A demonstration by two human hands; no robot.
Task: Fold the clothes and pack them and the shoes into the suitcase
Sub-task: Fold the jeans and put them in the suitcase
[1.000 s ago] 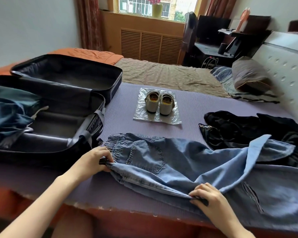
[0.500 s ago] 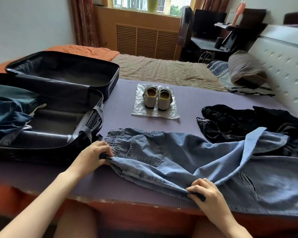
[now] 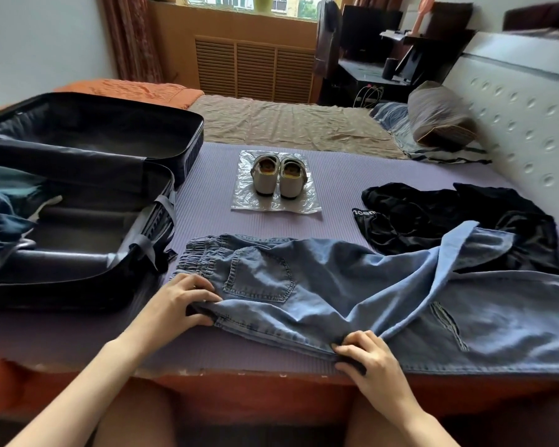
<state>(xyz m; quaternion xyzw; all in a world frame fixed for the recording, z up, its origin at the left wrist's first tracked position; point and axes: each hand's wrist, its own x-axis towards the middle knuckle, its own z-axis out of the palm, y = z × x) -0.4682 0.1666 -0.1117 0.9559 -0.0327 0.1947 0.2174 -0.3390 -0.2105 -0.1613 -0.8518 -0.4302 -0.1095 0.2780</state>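
I see suitcase (image 3: 62, 291) open flat at left of purple mat (image 3: 207, 204), lid half (image 3: 110, 124) behind. Near half holds dark blue clothes (image 3: 4, 221) bunched at its left end. Jeans (image 3: 320, 285) spread on mat just right of suitcase, waistband toward it. Left hand (image 3: 181, 301) pinches folded denim edge by waistband, fingers curled on cloth. Right hand (image 3: 368, 359) clamps same edge further along. Shoes (image 3: 278, 177) paired on plastic sheet (image 3: 271, 204) beyond jeans. Black garment (image 3: 449, 221) at right, partly under jeans leg.
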